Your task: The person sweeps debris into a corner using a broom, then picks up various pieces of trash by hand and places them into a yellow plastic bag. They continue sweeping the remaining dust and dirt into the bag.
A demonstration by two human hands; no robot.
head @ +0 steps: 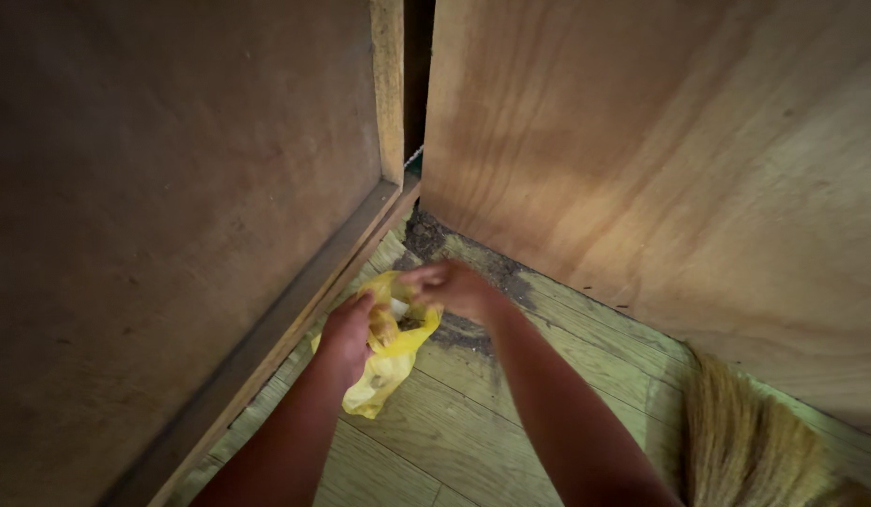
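Yellow plastic bag (386,361) in both hands

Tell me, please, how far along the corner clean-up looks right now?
Partly done. The left hand holds a yellow plastic bag open, already bulging with something; the right hand is at its mouth. Dark dirt remains in the corner, and the straw broom lies aside.

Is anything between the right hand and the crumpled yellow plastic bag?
Nothing visible. The left hand grips the crumpled yellow plastic bag, and the right hand is already at its open top.
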